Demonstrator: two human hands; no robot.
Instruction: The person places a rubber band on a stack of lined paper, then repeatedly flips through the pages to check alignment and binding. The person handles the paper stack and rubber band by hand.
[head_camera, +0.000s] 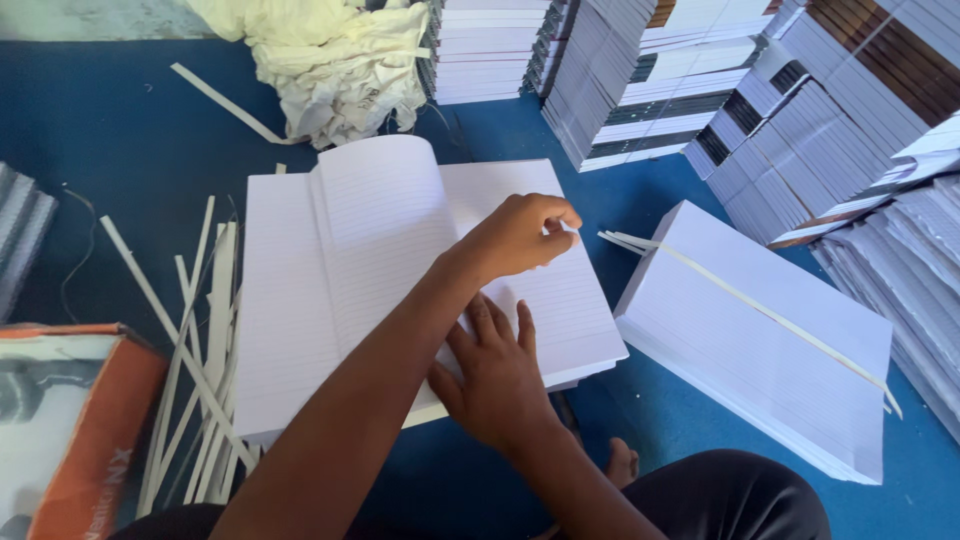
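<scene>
Head view of paper work on a blue floor (120, 150). An open block of ruled sheets (400, 270) lies flat in front of the seated person, with one leaf (375, 200) arched up near the middle. The left hand (520, 235) reaches across the block and pinches, between thumb and fingertips, what appears to be a sheet edge or a thin paper strip on the right-hand page; the exact thing pinched is too small to tell. The right hand (495, 375) lies flat, fingers spread, on the near right part of the block, grasping nothing and pressing the sheets down.

Judgement on technique: the flat hand should stay close to the pinch point, so that only the pinched paper lifts and the sheets under it stay squared. A light pinch near the edge, drawn parallel to the page, is less likely to crease or tear the ruled paper than an upward tug. The arched leaf should be kept from folding back on itself.

Surroundings: loose trimmed strips (195, 370) lie just left of the block. A second white block (770, 340) rests to the right, apart from the first, with a long strip (740, 300) draped across its top. Stacks of bound books (760, 90) stand behind, a heap of pale cloth (330, 60) lies at the top, and an orange-edged box (75, 430) sits at the lower left.
</scene>
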